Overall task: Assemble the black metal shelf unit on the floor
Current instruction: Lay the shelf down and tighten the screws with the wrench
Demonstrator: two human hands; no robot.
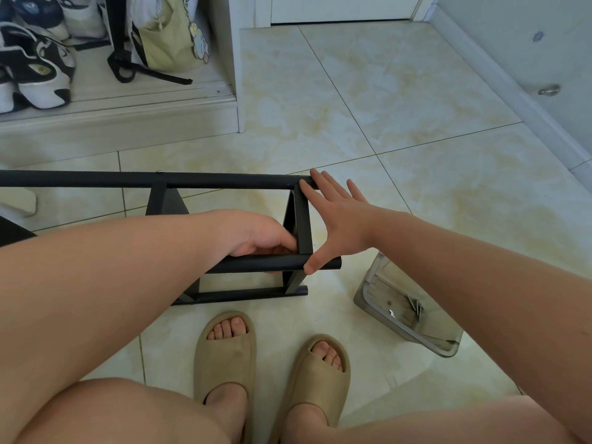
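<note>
The black metal shelf frame (160, 181) lies on the tiled floor, with long round tubes joined by flat cross pieces. My left hand (259, 235) curls round the near upper tube (256, 263) from behind, beside the right-hand cross piece (302, 219). My right hand (336, 216) is spread flat: its fingers lie on the end of the far tube and its thumb presses the near tube's end. A lower tube (250, 294) rests on the floor below.
A clear plastic tray (378, 310) holding several dark screws (416, 307) sits on the floor at right. A shoe cabinet ledge (121, 113) with sneakers and a bag is at back left. My sandalled feet (227, 344) stand just in front of the frame.
</note>
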